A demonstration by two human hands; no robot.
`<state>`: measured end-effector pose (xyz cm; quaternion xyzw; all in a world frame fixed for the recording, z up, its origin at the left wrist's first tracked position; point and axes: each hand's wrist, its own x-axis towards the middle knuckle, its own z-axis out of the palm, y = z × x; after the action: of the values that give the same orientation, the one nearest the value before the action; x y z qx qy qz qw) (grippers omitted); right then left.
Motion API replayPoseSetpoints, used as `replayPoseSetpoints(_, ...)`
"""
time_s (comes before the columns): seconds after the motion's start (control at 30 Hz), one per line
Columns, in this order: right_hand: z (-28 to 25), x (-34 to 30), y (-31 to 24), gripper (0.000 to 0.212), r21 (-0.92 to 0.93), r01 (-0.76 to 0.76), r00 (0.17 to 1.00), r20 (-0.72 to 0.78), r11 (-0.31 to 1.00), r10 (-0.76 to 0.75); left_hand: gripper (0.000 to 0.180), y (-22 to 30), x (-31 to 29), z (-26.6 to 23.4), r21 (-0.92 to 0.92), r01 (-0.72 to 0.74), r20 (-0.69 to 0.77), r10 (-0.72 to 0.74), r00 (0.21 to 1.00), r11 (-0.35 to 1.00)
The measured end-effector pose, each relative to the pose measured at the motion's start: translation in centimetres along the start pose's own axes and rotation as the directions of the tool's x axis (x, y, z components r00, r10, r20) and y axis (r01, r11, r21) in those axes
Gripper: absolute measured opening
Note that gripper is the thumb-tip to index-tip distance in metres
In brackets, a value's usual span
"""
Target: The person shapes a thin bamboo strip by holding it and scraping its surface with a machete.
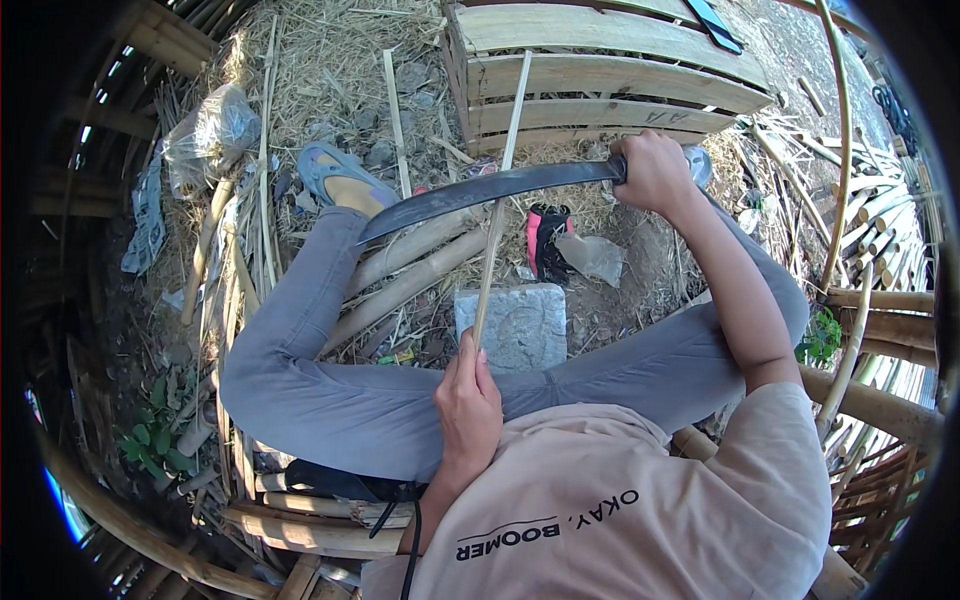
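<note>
My right hand (655, 172) is closed round the dark handle of a machete (470, 190). Its long, slightly curved blade points left, reaching toward my left knee. In my left hand (468, 398), close to my lap, is the near end of a thin bamboo strip (513, 120). The strip slants up and away from me, and the blade crosses it about midway. From this view I cannot tell whether the edge touches the strip. Below the crossing, a squarish grey stone block (530, 325) lies on the ground between my legs.
A slatted wooden crate (600, 80) stands ahead, with a dark blue flat object (715, 25) on top. Bamboo poles (410, 260) lie by my left leg. Near the block is a pink and black item (547, 243). A plastic bag (215, 135) sits left; cut bamboo (885, 225) is piled right.
</note>
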<state>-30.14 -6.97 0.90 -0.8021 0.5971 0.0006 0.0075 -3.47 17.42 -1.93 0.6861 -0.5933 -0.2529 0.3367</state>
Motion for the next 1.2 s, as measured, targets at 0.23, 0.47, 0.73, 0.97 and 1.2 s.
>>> replayPoseSetpoints(0.23,1.6,1.1,1.7,0.026,0.075,-0.095,0.982,-0.156,0.993,0.105,0.031,0.2,0.0,-0.3,-0.02,0.01,0.025,-0.009,1.0,1.0)
replayPoseSetpoints(0.47,0.6,-0.2,7.6,0.038,0.006,-0.206,0.944,-0.263,0.979,0.2,0.032,0.4,0.3,-0.6,-0.034,0.074,0.076,-0.071,0.995,0.997)
replayPoseSetpoints(0.73,-0.3,-1.4,2.3,0.038,-0.016,0.098,0.985,-0.144,0.995,-0.099,0.032,0.1,0.1,-0.3,-0.051,0.007,-0.013,-0.007,1.0,0.999)
replayPoseSetpoints(0.97,-0.8,-0.8,1.2,0.037,-0.003,-0.012,0.998,-0.066,1.0,0.012,0.032,-0.2,0.6,0.0,-0.064,-0.01,-0.078,0.006,0.997,0.998)
replayPoseSetpoints(1.2,2.1,-0.3,1.6,0.034,0.061,-0.06,0.987,-0.149,0.996,0.069,0.034,0.4,1.4,0.4,-0.058,0.012,-0.038,-0.015,0.999,0.998)
